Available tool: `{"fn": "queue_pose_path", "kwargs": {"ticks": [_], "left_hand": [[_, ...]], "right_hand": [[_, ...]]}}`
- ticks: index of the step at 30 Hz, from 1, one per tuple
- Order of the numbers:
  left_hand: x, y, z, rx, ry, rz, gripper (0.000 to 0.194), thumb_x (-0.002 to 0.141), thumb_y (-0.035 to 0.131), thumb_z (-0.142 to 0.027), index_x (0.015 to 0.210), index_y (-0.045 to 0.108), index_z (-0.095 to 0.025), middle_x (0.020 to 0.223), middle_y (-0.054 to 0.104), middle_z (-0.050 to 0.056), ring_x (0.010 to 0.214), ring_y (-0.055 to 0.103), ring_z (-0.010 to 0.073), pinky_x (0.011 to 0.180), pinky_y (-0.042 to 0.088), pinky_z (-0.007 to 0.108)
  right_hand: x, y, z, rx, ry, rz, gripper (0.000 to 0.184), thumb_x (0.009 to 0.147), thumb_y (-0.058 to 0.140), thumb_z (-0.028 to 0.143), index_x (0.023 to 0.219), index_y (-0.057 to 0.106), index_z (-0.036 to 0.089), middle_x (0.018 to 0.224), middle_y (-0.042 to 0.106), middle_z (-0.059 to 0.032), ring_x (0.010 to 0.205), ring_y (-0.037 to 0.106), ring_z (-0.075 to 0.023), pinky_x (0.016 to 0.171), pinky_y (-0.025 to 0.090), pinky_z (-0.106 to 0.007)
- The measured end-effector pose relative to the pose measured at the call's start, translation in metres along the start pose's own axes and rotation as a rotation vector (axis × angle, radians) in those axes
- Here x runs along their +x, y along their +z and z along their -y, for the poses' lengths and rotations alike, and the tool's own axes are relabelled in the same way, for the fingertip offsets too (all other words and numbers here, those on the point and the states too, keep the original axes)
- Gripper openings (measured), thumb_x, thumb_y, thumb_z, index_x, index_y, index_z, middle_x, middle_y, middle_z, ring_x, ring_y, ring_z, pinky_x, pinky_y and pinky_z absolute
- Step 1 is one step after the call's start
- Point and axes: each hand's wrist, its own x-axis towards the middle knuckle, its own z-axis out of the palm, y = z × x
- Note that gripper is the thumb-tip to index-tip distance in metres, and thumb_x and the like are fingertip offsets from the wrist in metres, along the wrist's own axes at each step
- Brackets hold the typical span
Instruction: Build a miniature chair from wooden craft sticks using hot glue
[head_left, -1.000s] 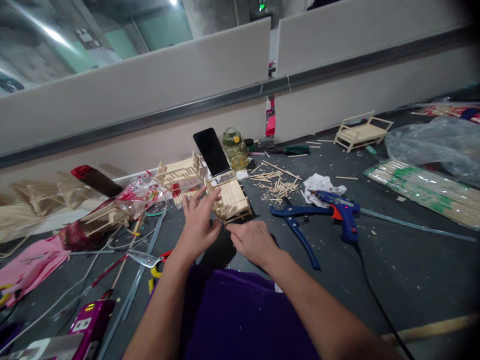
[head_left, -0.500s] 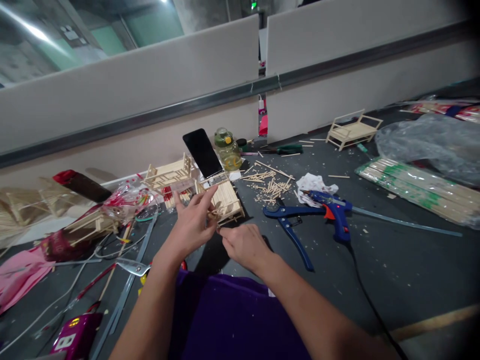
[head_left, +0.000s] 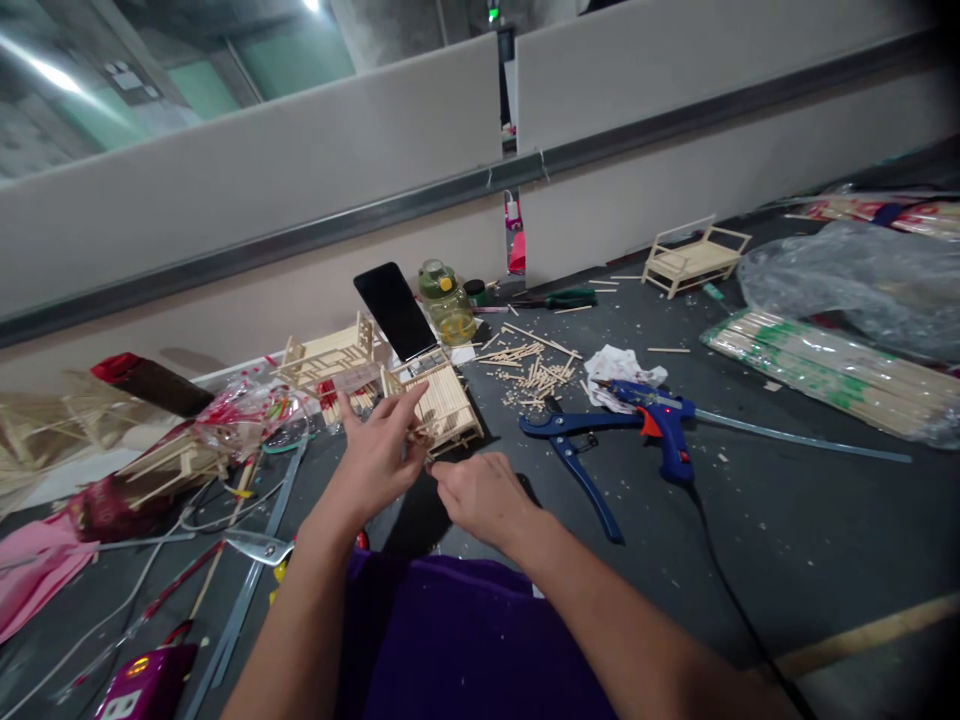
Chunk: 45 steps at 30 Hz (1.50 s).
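A small model bed built of pale wooden sticks [head_left: 444, 395] stands in front of me, its slatted top facing up. My left hand [head_left: 379, 452] holds its near left corner with the thumb and some fingers, while the index finger stretches over the slats. My right hand [head_left: 480, 495] is closed beside that corner, fingertips pinched; anything between them is hidden or too small to make out. Right behind the model leans a black phone [head_left: 395, 310]. Loose cut sticks [head_left: 544, 375] lie scattered to its right.
Blue cutters [head_left: 577, 460] and a blue glue gun [head_left: 667, 420] with its cord lie right. Bagged sticks [head_left: 825, 375] and another stick model [head_left: 694, 258] are farther right. A green bottle [head_left: 446, 305] stands behind. Scissors [head_left: 259, 547], cables and a purple power strip [head_left: 146, 680] crowd the left.
The whole scene has shifted slightly left in view. Both hands keep nearly the same pose at the model's near corner.
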Motion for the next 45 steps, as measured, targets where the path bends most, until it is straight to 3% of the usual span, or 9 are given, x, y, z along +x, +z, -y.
{"fn": "queue_pose_path", "kwargs": {"ticks": [38,42,45], "left_hand": [[0.001,0.005,0.004,0.013,0.033,0.005,0.062,0.081,0.048,-0.015,0.141,0.036,-0.021,0.098,0.069,0.005,0.111,0.059,0.0268,0.109,-0.011,0.070],[-0.001,0.006,0.005,-0.022,0.059,-0.031,0.066,0.079,0.049,-0.013,0.142,0.035,-0.022,0.101,0.068,0.005,0.114,0.058,0.0263,0.110,-0.012,0.068],[-0.003,0.003,0.006,-0.077,0.089,-0.165,0.066,0.076,0.050,-0.010,0.139,0.039,-0.024,0.113,0.067,0.006,0.128,0.049,0.0272,0.113,-0.007,0.064]], "right_hand": [[0.000,0.001,0.001,0.013,-0.019,-0.018,0.024,0.091,0.048,0.021,0.096,0.071,0.020,0.078,0.076,-0.0087,0.073,0.071,-0.0235,0.067,0.046,-0.030],[0.000,0.005,0.000,0.020,-0.039,-0.086,0.022,0.089,0.050,0.020,0.092,0.072,0.021,0.074,0.075,-0.0069,0.069,0.071,-0.0224,0.063,0.045,-0.029],[0.001,0.009,-0.008,0.105,-0.100,-0.285,0.026,0.090,0.048,0.019,0.100,0.072,0.022,0.076,0.076,-0.0042,0.069,0.071,-0.0192,0.063,0.046,-0.027]]}}
